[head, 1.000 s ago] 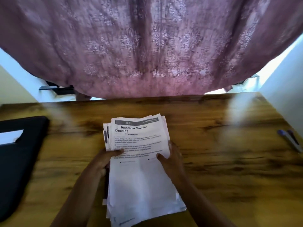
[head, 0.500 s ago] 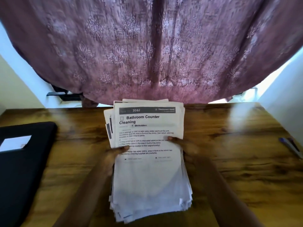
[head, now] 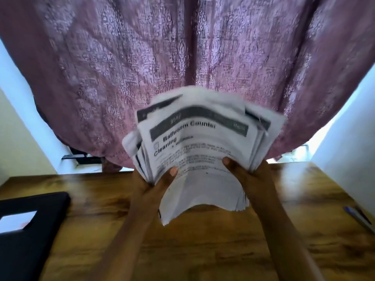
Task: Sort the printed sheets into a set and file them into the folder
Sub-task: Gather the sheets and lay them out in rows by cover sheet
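A thick stack of printed sheets (head: pixel 203 142), its top page headed "Bathroom Counter Cleaning", is held up off the wooden table (head: pixel 203 250), tilted and bowed, with its upper edges fanned out. My left hand (head: pixel 158 183) grips the stack's left side, thumb on the top page. My right hand (head: pixel 245 171) grips the right side, thumb also on the front. The black folder (head: pixel 26 236) lies shut at the table's left edge with a white label (head: pixel 16 220) on its cover.
A blue pen (head: pixel 359 218) lies near the table's right edge. A mauve patterned curtain (head: pixel 182 57) hangs behind the table, with white walls on both sides.
Both hands have lifted the stack from the tabletop up and away toward the curtain. The sheets now bend and fan at the top.
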`<state>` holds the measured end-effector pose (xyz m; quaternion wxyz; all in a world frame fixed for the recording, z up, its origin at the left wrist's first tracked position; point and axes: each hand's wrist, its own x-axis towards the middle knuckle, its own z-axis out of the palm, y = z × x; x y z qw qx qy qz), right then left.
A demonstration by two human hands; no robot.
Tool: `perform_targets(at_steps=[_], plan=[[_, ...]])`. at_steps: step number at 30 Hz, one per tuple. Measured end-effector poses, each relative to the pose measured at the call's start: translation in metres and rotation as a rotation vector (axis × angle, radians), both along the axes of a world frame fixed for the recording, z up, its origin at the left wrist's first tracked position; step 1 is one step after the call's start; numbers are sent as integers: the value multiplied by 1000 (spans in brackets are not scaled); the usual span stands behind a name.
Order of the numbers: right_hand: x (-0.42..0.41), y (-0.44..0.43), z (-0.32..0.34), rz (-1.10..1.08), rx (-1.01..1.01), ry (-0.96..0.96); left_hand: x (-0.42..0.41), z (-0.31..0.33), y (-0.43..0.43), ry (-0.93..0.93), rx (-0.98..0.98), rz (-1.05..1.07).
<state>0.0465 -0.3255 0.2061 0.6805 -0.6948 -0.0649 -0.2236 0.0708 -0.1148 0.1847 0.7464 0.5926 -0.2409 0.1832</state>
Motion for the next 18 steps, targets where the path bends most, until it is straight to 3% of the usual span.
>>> perform_targets(at_steps=[5, 12, 16, 18], plan=[[-5, -11, -46, 33, 40, 33, 4, -30, 6, 73, 4, -76], [7, -28, -49, 55, 39, 8, 15, -33, 11, 144, 8, -130], [3, -35, -60, 183, 159, 62, 11, -44, 13, 281, 134, -348], [3, -29, -64, 214, 147, 120, 8, -50, 4, 355, 154, -344]])
